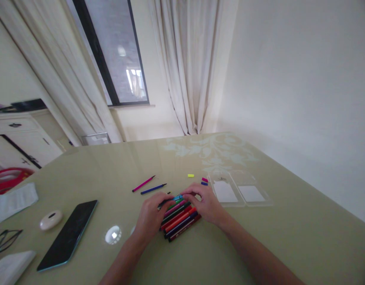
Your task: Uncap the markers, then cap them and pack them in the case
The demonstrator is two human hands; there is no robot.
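Note:
Between both hands is a light blue marker [177,197]. My left hand [153,211] pinches its left end, fingers closed. My right hand [205,202] has thumb and fingers pressed together at its right end, around the cap. Just below them lies a row of several capped markers [180,221] in red, orange, purple, green and black, partly covered by the hands. Beyond my left hand rest a pink marker [143,184] and a dark blue marker [153,189], both with bare tips. Near my right hand are a pink cap [204,180] and a blue cap [204,183].
A small yellow piece [191,175] lies farther back. An opened clear plastic case [242,203] with white inserts is at the right. On the left are a phone [69,233], a round white case [51,220], glasses [6,239] and a face mask [16,202].

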